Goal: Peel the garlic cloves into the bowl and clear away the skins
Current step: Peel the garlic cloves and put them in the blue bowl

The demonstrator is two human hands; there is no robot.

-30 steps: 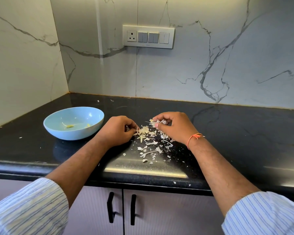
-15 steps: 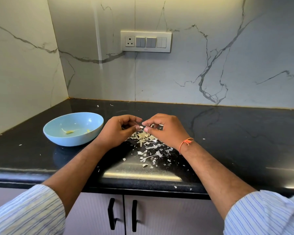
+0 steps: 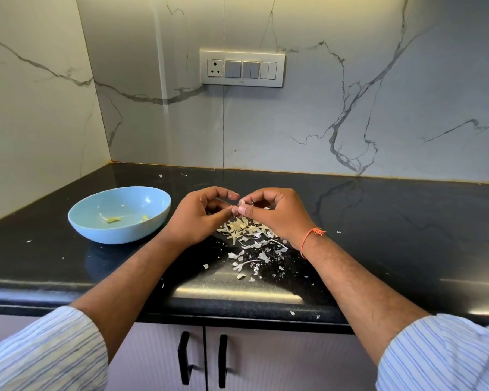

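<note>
A small pale garlic clove [image 3: 241,203] is held above the black countertop [image 3: 393,221], pinched between the fingertips of my left hand [image 3: 201,215] and my right hand [image 3: 274,213]. Both hands meet at the clove with fingers curled. Below them lies a pile of papery garlic skins [image 3: 246,238], spreading toward the counter's front edge. A light blue bowl [image 3: 119,214] stands to the left of my left hand and holds two small peeled garlic pieces [image 3: 113,220].
Marble walls close off the counter at the back and left. A switch panel with a socket [image 3: 242,68] is on the back wall. Stray skin flakes lie near the back edge and front edge. Cupboard doors with black handles [image 3: 203,359] are below.
Both hands lifted from the skin pile and came together, now pinching a clove between them above the counter. The view tilted slightly upward.
</note>
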